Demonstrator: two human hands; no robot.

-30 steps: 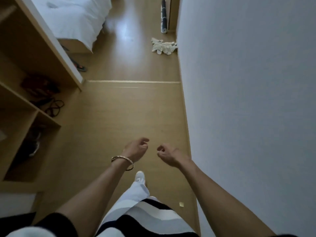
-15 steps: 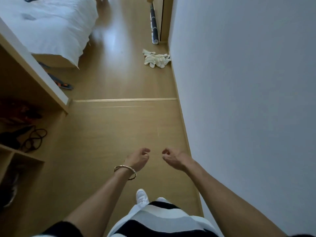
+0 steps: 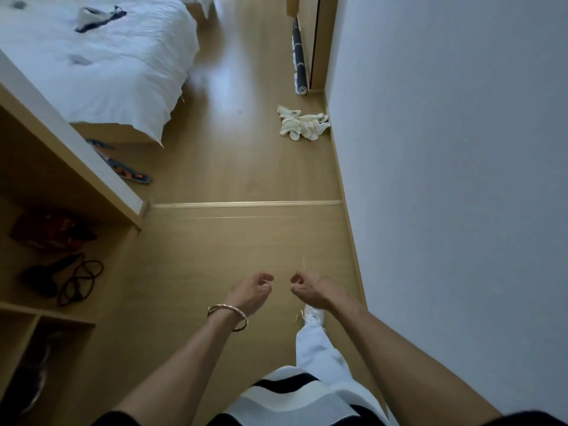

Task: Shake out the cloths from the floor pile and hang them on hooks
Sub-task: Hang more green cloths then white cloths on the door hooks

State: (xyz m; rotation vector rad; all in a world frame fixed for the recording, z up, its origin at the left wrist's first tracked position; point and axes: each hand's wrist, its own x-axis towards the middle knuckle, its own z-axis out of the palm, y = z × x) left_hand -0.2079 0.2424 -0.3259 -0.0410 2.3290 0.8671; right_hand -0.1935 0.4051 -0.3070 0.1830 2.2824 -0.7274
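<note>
I see pale wood flooring [image 3: 246, 167] running along a white wall [image 3: 445, 179], with a white-covered bed [image 3: 101, 66] at ten o'clock. The cloth pile [image 3: 302, 123] lies at one o'clock against the wall; its dark marks are unreadable. My left hand [image 3: 250, 292] and right hand [image 3: 310, 289] hang loosely curled, holding nothing.

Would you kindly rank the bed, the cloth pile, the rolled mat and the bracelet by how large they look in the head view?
1. bed
2. cloth pile and rolled mat: look alike in extent, not ranked
3. bracelet, though it is nearest the camera
</note>
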